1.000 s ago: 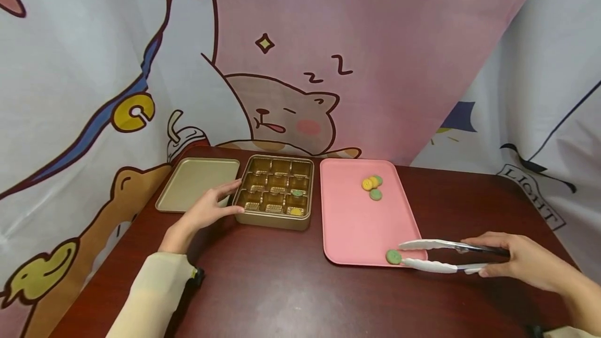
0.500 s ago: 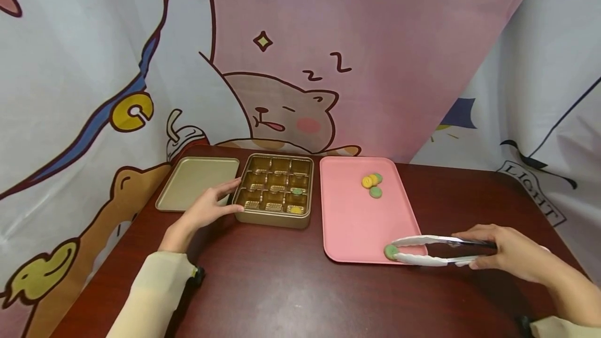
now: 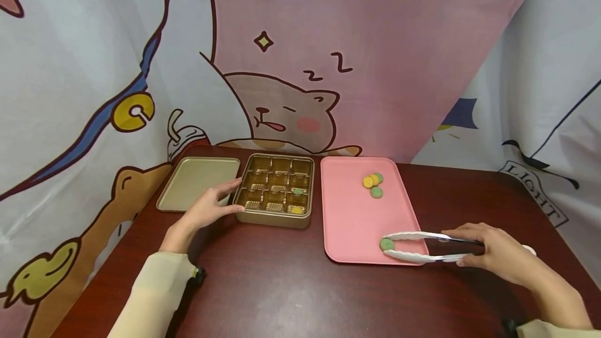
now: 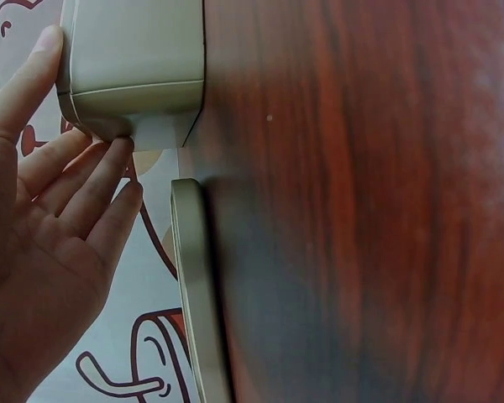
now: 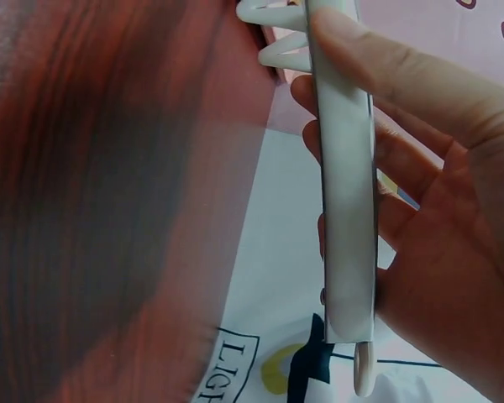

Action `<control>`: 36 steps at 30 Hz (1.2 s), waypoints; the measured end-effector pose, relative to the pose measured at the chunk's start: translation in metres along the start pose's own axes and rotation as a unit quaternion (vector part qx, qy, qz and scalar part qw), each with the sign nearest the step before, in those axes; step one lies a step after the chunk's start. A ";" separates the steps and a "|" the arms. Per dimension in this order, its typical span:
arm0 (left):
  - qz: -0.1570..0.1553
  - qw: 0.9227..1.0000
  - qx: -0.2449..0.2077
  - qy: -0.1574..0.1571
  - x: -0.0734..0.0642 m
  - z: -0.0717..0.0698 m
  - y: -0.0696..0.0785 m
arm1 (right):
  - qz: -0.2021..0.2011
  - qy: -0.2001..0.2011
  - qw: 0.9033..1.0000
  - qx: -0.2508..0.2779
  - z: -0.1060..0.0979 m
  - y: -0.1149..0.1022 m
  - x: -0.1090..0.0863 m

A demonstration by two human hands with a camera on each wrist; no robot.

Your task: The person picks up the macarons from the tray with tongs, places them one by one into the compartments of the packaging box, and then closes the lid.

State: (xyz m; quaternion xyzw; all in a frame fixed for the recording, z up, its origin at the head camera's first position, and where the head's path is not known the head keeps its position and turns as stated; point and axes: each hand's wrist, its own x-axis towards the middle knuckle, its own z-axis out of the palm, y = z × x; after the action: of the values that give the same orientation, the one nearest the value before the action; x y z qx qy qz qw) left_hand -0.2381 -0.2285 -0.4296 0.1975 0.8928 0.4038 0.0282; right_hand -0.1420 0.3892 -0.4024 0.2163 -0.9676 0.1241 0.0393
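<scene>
Behind the dark reddish-brown counter (image 3: 300,291) hangs a printed cloth (image 3: 399,67), pink in the middle, with a closed-eyed cartoon animal (image 3: 286,108), a yellow bell (image 3: 123,113) on a blue band (image 3: 137,86) and, at right, the word LIGHT (image 3: 534,192)

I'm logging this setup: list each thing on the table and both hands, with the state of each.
Gold box: open, upright
Box cookies: green and yellow, in separate compartments
Lid: off, flat on the table
Pink tray: lying flat
Tongs: parted, tips either side of a green cookie; contact unclear
Other tray cookies: clustered toward the far end
Left hand: touching the box
Right hand: gripping the tongs
</scene>
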 end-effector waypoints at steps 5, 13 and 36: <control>-0.005 1.000 -0.004 -0.004 0.000 0.000 0.001 | 0.024 -0.006 1.000 0.003 0.003 0.000 -0.005; -0.010 1.000 -0.010 -0.007 -0.002 0.000 0.001 | 0.014 0.021 1.000 0.010 0.009 0.002 -0.012; -0.011 1.000 -0.015 -0.009 0.001 0.001 0.001 | 0.002 0.064 0.998 0.020 0.011 -0.001 -0.001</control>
State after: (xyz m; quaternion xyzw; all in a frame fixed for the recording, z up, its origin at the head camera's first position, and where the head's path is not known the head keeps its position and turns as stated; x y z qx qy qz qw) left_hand -0.2387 -0.2266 -0.4291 0.1906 0.8886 0.4148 0.0439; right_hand -0.1405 0.3859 -0.4128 0.2068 -0.9608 0.1571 0.0971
